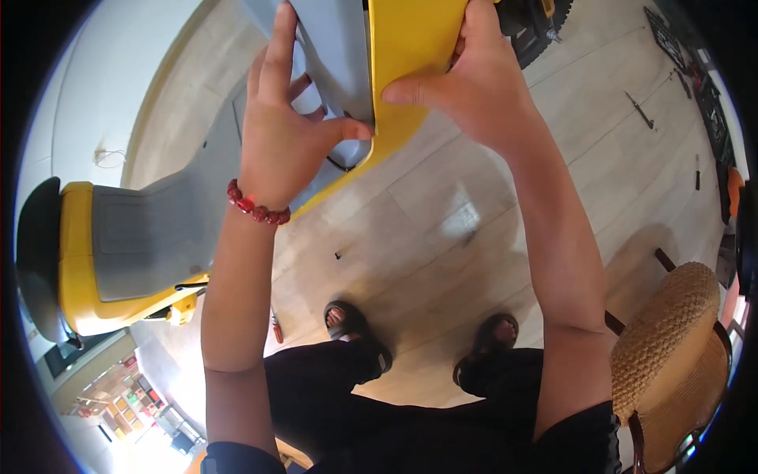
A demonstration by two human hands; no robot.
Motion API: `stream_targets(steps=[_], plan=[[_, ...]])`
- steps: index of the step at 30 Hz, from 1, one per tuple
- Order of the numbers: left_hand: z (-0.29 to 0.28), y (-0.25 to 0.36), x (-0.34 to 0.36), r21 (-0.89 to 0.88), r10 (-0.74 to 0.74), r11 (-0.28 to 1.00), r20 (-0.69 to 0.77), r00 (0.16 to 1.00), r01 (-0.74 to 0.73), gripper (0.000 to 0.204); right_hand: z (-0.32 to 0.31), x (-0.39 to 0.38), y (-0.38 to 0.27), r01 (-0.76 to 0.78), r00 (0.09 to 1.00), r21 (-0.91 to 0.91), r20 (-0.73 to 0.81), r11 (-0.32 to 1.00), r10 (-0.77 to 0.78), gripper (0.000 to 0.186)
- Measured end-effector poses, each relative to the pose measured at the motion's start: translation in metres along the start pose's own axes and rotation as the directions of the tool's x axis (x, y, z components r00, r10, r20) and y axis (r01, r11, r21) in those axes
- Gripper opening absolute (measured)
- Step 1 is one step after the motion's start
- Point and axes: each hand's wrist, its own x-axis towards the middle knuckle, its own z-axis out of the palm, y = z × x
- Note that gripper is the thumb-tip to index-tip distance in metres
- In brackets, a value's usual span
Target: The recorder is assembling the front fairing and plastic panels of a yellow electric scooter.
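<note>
A yellow-and-grey scooter stands in front of me and to my left, with its grey seat [150, 237] at the left. My left hand [276, 142], a red bead bracelet on its wrist, spans the grey inner panel [335, 55]. Its index finger stretches upward along the panel, and the thumb presses by the seam where grey meets yellow. Round the outer side of the yellow body panel [410, 47] my right hand [493, 99] is closed, thumb flat on the face and fingers mostly hidden past the far edge. A narrow dark gap runs between both panels.
A black tyre [541, 31] shows at the top right. On the right-hand floor lie a thin pointed tool [641, 110], a screwdriver [698, 172] and a black tool case [714, 130]. A woven chair [671, 340] stands close on my right. A red-handled tool [276, 328] lies near my left foot.
</note>
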Motion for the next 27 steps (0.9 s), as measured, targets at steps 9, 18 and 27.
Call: stream_targets(steps=[9, 18, 27], plan=[[-0.009, -0.003, -0.001, 0.215, 0.055, 0.974, 0.075, 0.996, -0.07, 0.098, 0.011, -0.001, 0.006, -0.046, 0.996, 0.014, -0.072, 0.999, 0.047, 0.075], [0.013, -0.004, -0.005, 0.206, 0.219, 0.954, 0.029, 0.975, -0.22, 0.11, 0.004, -0.004, 0.015, 0.053, 0.998, -0.209, -0.034, 0.977, -0.062, 0.063], [0.016, 0.002, -0.006, 0.161, 0.192, 0.967, 0.056, 0.98, -0.199, 0.101, -0.009, 0.021, -0.005, 0.003, 0.997, 0.211, 0.077, 0.978, -0.02, 0.063]])
